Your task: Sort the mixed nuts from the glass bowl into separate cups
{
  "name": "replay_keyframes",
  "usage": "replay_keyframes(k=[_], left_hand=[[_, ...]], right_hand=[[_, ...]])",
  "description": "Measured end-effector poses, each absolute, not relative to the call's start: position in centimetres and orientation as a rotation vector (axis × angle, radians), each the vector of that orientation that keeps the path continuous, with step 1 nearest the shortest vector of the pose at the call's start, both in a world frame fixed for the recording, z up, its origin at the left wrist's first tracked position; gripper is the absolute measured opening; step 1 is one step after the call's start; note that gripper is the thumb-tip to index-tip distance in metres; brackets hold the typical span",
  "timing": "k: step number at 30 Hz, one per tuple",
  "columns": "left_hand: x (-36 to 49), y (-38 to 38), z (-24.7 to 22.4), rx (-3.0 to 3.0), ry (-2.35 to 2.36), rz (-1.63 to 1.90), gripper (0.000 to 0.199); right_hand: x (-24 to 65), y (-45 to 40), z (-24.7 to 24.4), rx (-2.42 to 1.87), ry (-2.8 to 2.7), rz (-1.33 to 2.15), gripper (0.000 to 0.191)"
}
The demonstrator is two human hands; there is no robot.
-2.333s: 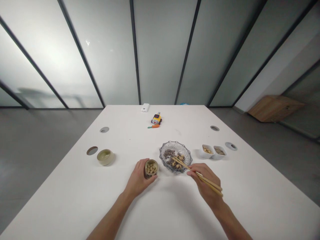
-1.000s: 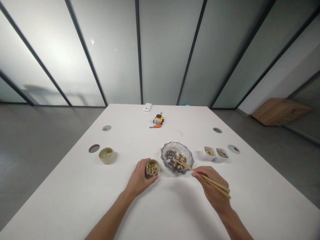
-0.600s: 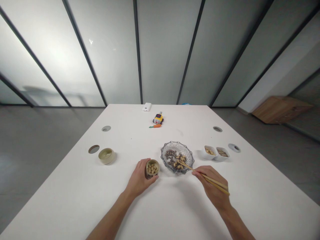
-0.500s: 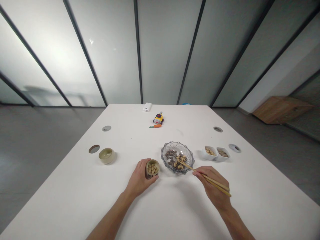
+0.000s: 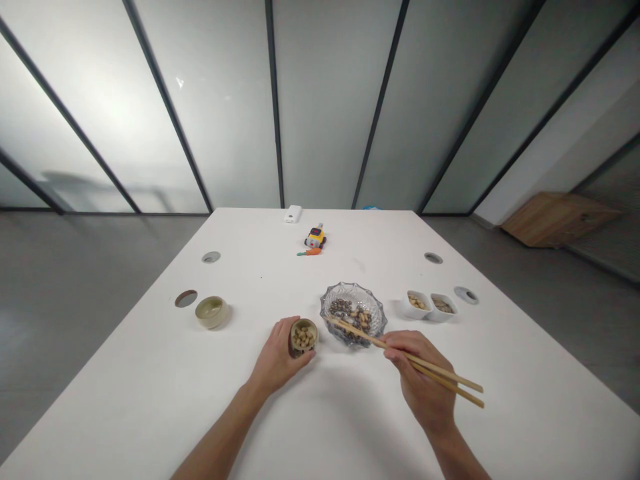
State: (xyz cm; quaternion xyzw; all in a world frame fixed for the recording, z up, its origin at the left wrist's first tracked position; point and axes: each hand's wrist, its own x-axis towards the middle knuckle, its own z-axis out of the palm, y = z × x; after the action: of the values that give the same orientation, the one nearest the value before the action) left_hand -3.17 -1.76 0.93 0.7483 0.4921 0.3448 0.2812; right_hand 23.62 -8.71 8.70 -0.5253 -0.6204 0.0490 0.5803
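Two wooden chopsticks (image 5: 367, 337), slim and light tan, are clamped in the right hand (image 5: 425, 377), thumb and fingers pinched together around the shafts. Their long axis slants from the near right up to the left, crossing over the clear cut-glass bowl with a scalloped rim (image 5: 370, 300); tips at the bowl's left side. Spread at the tips: slight at most. Whether a piece sits between them: too small to tell.

Left hand (image 5: 277, 353) closes around the left of a small round olive-green cup (image 5: 305, 323), fingers on the far side, thumb on the near side. Cup position: left and slightly nearer than the glass bowl, just beside its rim but apart from it. Key relation: the tips point leftward, with the cup lying to their left and a little nearer. Left hand is on the cup; right hand stays off it, at the glass bowl's near right.

Cup contents: pale tan nut-like pieces (image 5: 303, 336). Glass bowl contents: small round dark-brown pieces (image 5: 341, 307), farther left, and elongated tan pieces (image 5: 363, 315), farther right.

Outward: two white square tubs (image 5: 416, 313) right of the glass bowl; one shallow olive-green round dish (image 5: 210, 320) well to its left.
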Motion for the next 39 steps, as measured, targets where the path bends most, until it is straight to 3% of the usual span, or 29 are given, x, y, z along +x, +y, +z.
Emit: replay_keyframes(k=[6,16,24,33,39], left_hand=[[-3.2,-1.8,1.0,1.998,1.308,0.921,0.06],[-3.2,-1.6,0.8,2.015,1.313,0.933,0.06],[-3.2,-1.8,1.1,2.021,1.317,0.934,0.061],[-3.1,-1.8,1.1,1.998,1.303,0.93,0.06],[-3.1,-1.8,1.2,1.996,1.307,0.926,0.061]], right_hand=[[26.8,-8.4,7.4,-1.379,-1.57,-0.154,0.022],[26.9,-7.8,5.1,-1.318,-1.739,-0.047,0.012],[26.6,-8.1,6.3,-1.311,-1.632,-0.135,0.018],[21.0,-9.4,7.9,-1.172,-1.579,0.162,0.012],[24.3,-8.5,8.1,-1.35,-1.494,-0.159,0.02]])
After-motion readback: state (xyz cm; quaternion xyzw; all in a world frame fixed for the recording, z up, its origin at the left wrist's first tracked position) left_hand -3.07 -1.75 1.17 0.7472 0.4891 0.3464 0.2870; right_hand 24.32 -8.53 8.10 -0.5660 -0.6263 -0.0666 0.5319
